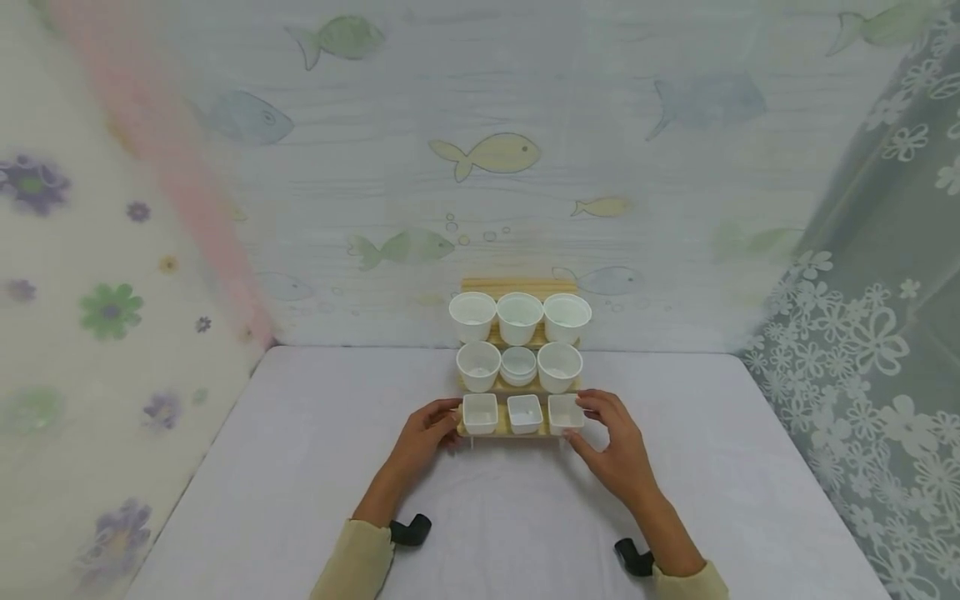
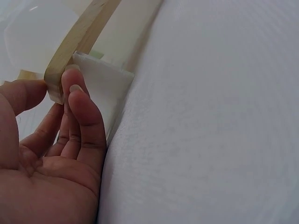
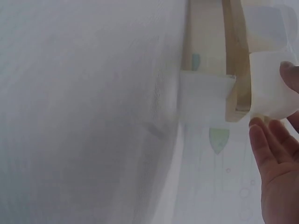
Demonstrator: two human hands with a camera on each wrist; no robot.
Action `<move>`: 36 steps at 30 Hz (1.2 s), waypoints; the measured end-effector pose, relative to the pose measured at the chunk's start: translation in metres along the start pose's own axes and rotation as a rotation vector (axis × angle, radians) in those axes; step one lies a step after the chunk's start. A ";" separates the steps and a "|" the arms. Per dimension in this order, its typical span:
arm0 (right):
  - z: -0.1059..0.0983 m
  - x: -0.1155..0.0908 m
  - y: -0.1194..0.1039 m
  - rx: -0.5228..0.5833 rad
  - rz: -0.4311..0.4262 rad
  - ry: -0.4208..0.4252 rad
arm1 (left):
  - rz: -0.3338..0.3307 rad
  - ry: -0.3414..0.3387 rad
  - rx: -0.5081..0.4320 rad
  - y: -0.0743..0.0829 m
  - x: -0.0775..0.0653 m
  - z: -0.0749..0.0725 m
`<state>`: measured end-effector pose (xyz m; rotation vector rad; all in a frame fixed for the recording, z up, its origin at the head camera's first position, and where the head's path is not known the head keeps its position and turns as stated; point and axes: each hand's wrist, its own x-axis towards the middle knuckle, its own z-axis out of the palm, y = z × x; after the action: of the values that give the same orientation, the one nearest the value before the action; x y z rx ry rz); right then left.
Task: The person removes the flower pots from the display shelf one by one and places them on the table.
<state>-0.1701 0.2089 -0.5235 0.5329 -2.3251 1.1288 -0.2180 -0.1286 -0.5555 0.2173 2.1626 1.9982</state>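
A tiered wooden stand [image 1: 502, 423] with white supports holds rows of white cups in the head view. My left hand [image 1: 420, 437] grips the left end of its lowest step. In the left wrist view the thumb lies on one side of the wooden board [image 2: 77, 44] and the fingers on the other, beside a white support [image 2: 103, 81]. With thumb and fingers, my right hand [image 1: 618, 450] holds the right square cup [image 1: 564, 413] at the right end of that step. This cup's side [image 3: 268, 86] shows in the right wrist view. A middle square cup [image 1: 525, 414] and a left square cup [image 1: 480, 414] share the step.
Several round white cups [image 1: 520, 318] stand on the upper two tiers, with a smaller round cup [image 1: 518, 367] between two larger ones. The stand is on a white-covered table [image 1: 300, 467], near a fish-patterned backdrop [image 1: 480, 100]. Flowered curtains [image 1: 877, 350] hang at the sides.
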 end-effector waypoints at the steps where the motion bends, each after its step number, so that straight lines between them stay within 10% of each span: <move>1: 0.000 0.000 0.000 0.002 -0.005 0.001 | -0.004 -0.001 0.001 -0.001 0.000 0.000; 36: -0.007 0.003 -0.009 0.038 -0.016 0.015 | -0.001 -0.001 0.001 -0.007 0.004 -0.001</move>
<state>-0.1655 0.2086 -0.5126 0.5541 -2.2866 1.1681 -0.2216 -0.1295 -0.5622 0.2172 2.1627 1.9967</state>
